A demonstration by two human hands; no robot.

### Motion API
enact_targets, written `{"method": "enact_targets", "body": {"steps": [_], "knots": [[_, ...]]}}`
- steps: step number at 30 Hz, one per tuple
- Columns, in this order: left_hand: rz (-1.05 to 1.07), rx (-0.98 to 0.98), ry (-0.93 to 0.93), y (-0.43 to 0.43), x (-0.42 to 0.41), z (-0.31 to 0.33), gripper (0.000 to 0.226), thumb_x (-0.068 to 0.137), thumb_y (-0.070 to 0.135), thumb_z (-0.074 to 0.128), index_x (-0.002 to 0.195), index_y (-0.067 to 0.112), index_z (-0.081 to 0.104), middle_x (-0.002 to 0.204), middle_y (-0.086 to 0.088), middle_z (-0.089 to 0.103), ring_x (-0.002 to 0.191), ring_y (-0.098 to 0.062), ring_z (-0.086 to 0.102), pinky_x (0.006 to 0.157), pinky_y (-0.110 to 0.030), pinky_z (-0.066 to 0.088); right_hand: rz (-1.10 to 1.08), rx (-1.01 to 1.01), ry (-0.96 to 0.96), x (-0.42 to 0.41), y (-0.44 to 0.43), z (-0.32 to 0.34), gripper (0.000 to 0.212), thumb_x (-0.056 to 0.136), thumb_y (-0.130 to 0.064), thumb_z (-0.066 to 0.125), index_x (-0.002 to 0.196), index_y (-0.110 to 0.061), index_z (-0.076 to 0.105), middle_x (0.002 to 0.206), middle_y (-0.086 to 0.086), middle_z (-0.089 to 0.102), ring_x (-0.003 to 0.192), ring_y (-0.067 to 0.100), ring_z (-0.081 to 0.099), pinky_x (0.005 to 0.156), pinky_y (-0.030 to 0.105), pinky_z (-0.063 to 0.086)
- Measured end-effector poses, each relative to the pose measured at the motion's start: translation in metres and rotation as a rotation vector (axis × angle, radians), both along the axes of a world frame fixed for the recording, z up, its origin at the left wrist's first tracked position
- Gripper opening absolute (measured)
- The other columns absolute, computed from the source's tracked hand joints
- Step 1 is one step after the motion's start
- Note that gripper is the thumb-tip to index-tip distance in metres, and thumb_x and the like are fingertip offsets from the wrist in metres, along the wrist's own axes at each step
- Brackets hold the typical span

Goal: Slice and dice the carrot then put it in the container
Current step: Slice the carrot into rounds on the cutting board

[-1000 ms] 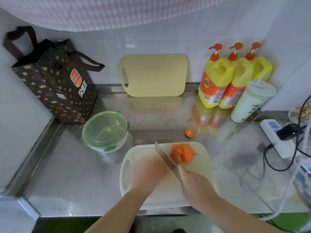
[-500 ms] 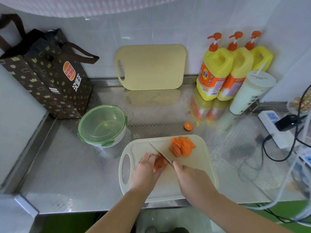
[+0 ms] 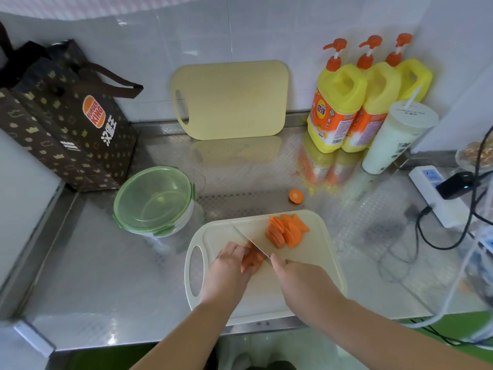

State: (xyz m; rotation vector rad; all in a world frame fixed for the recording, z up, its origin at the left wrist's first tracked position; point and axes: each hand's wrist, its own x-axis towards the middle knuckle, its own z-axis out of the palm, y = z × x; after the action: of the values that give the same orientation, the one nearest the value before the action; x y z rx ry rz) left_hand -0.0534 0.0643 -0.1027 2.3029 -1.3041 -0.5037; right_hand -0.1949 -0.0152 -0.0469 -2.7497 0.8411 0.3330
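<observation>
- Fingers (image 3: 236, 251) of your left hand (image 3: 228, 268) pinch the stubby orange carrot piece (image 3: 252, 259); your right hand (image 3: 301, 280) grips the steel knife (image 3: 249, 241).
- Likely stiff, light, roll-prone: pin it low, behind the knife.

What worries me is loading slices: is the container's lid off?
No, the green lid sits on top of the container, left of the cutting board.

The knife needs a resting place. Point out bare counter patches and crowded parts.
Bare steel lies left of the white cutting board, in front of the lidded container. Another strip runs between that board and the leaning yellow board, save a carrot end. Crowded: far right, with soap bottles, cup, power strip, cables.
</observation>
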Motion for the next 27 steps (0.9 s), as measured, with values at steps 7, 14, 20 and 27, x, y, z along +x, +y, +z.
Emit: {"method": "enact_targets", "body": {"steps": [7,14,20,27], "knots": [[0.020,0.041,0.024,-0.001,-0.001,0.002,0.016,0.091,0.028,0.056,0.105,0.022,0.058,0.101,0.009,0.050,0.093,-0.010,0.053,0.067,-0.021,0.036,0.020,0.059,0.037,0.002,-0.008,-0.008,0.046,0.091,0.001,0.038,0.135,-0.013,0.031,0.096,0.003,0.058,0.079,0.024,0.053,0.061,0.030,0.033],[0.013,0.029,0.026,-0.001,-0.001,0.003,0.025,0.090,0.025,0.058,0.116,0.023,0.056,0.111,0.008,0.051,0.100,-0.012,0.053,0.071,-0.019,0.037,-0.020,0.107,0.046,0.011,-0.010,-0.021,0.034,0.094,-0.004,0.037,0.126,-0.015,0.038,0.087,0.002,0.056,0.075,0.021,0.054,0.065,0.032,0.040],[0.021,0.024,0.033,-0.001,-0.001,0.005,0.020,0.090,0.025,0.058,0.110,0.022,0.057,0.105,0.007,0.050,0.099,-0.012,0.054,0.074,-0.022,0.041,-0.010,0.051,0.026,-0.002,-0.001,-0.013,0.030,0.096,-0.008,0.037,0.125,-0.016,0.037,0.077,-0.004,0.048,0.066,0.018,0.045,0.047,0.022,0.026],[0.018,-0.010,0.028,0.001,-0.002,0.000,0.017,0.089,0.025,0.061,0.105,0.021,0.058,0.103,0.009,0.051,0.098,-0.011,0.053,0.074,-0.021,0.040,-0.034,0.050,-0.026,-0.011,0.002,0.000,0.044,0.098,-0.010,0.039,0.140,-0.017,0.028,0.101,-0.001,0.062,0.080,0.016,0.060,0.066,0.026,0.044]]}}
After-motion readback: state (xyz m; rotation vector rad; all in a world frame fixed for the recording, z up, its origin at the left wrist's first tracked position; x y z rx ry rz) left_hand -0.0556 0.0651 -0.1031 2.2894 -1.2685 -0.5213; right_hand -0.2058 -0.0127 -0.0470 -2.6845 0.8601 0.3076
